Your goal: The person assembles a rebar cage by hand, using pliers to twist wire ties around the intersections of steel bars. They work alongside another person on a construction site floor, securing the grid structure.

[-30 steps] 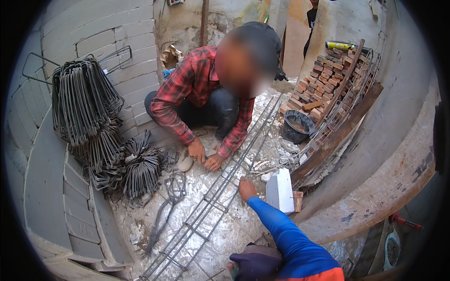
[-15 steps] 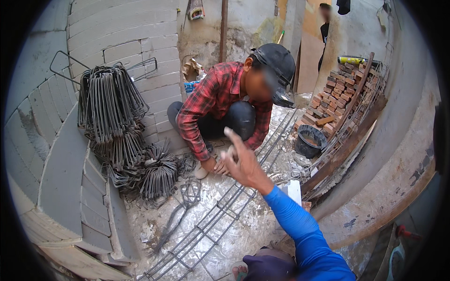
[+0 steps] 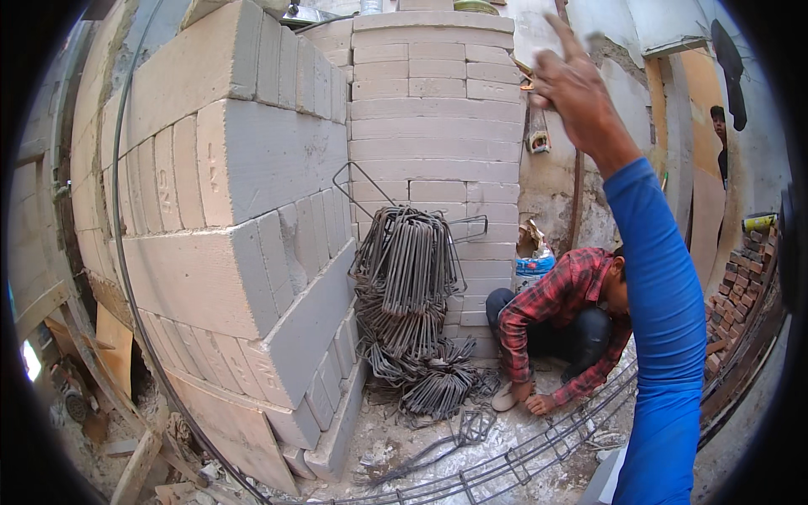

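Observation:
My right hand (image 3: 582, 109) is raised high at the upper right, with the blue-sleeved arm (image 3: 661, 311) coming up from the lower edge. Its index finger stretches upward and the other fingers are partly bent; nothing is in it. Wall and block stack lie behind it. My left hand is out of the picture. Below, a co-worker (image 3: 560, 295) in a red checked shirt squats with both hands low beside a long rebar cage (image 3: 513, 459) on the floor. Bent steel stirrups (image 3: 408, 265) hang and lie in a bundle to the co-worker's left.
Large pale blocks (image 3: 286, 160) are stacked at left and behind. A black cable (image 3: 126, 244) runs down the left stack. Red bricks (image 3: 741, 290) are piled at right, near a second person (image 3: 720, 135) at an opening. Loose wires (image 3: 412, 463) lie on the floor.
The view has swung left and up, bringing more of the block stacks in. My right hand has risen from in front of the co-worker to the upper right. The co-worker's head is bent lower.

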